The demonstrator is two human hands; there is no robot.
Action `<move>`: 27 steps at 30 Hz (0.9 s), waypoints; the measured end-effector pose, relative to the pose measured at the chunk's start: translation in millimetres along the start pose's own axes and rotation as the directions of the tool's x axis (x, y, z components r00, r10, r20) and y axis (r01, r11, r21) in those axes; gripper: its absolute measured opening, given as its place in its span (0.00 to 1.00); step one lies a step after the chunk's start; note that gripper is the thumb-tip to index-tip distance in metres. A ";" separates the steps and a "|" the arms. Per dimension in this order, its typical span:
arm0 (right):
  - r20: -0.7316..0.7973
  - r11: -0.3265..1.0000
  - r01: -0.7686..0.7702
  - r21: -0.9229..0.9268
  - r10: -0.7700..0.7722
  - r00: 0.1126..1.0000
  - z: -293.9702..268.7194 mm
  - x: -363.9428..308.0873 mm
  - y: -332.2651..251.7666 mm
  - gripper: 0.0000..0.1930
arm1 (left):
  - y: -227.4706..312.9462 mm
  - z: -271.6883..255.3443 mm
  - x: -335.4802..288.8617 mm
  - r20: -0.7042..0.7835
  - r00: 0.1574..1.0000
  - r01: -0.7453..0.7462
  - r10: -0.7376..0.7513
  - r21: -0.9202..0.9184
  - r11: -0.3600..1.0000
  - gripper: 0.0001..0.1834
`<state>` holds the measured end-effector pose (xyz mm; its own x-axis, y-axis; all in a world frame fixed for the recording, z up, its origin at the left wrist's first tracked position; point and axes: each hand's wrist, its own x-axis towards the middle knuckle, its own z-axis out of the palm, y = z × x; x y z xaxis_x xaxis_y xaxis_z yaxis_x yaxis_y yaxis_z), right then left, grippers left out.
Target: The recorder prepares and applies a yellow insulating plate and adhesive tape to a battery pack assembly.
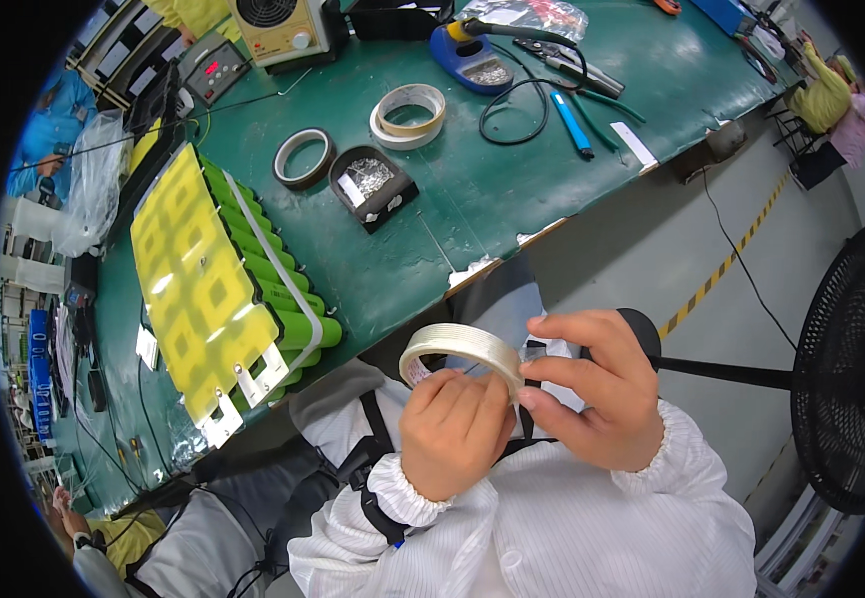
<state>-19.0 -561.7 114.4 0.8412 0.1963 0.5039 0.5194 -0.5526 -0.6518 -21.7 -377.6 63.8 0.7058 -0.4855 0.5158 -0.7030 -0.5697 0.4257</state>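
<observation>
In front of my body, my left hand point(455, 429) is closed around the lower side of a roll of whitish, translucent tape point(462, 342). My right hand point(597, 389) is at the roll's right side, with thumb and fingertips pinching a short clear end of the tape. A battery pack point(296, 282) of green cylindrical cells rests tilted on the table to the left. Its upper face carries a yellow sheet point(198, 284) with metal tabs at the near end, and a pale strip runs along its side. Neither hand touches the pack.
On the green table point(402, 269) are two stacked tape rolls point(410, 112), a dark-rimmed roll point(303, 159), a black tray of small metal pieces point(372, 187), a soldering iron stand point(467, 60), a blue pen-like tool point(572, 125) and pliers. A black fan point(856, 359) stands right. Other people work nearby.
</observation>
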 end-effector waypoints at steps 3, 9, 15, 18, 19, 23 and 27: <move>0.051 0.999 0.035 -0.012 -0.034 0.998 3.0 6.1 2.4 0.11 | -4.1 -1.9 -3.9 0.007 1.000 -0.008 0.007 0.092 0.996 0.19; 0.107 0.999 -0.038 -0.007 0.038 0.994 11.3 11.3 5.0 0.08 | -9.6 -3.1 -2.2 0.020 1.000 -0.002 -0.001 0.167 0.986 0.18; 0.091 0.988 -0.147 0.046 0.143 0.986 19.9 14.6 8.0 0.07 | -10.8 0.4 -4.0 0.035 0.999 -0.036 0.027 0.299 0.954 0.17; 0.075 0.980 -0.135 0.143 0.126 0.989 28.7 9.2 15.7 0.06 | -17.8 -1.8 -5.9 0.078 0.997 -0.048 0.026 0.287 0.957 0.18; 0.099 0.983 -0.127 0.137 0.114 0.989 29.9 8.4 22.0 0.05 | -20.3 -2.8 -4.4 0.091 0.996 -0.034 0.013 0.232 0.972 0.19; -0.126 0.868 -0.342 0.360 0.409 0.904 5.8 18.0 46.0 0.04 | -28.2 -2.6 -9.4 0.041 0.996 0.085 -0.084 -0.026 0.996 0.21; -0.284 0.894 -0.441 -0.081 0.403 0.870 -20.2 80.5 126.7 0.09 | -31.8 -6.4 -6.0 0.026 0.983 0.174 -0.180 -0.415 0.893 0.15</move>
<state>111.4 -632.3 83.9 0.8983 -0.2824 0.3366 0.0814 -0.6459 -0.7591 -4.1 -352.4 51.9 0.8227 -0.3926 0.4111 -0.5409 -0.3180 0.7787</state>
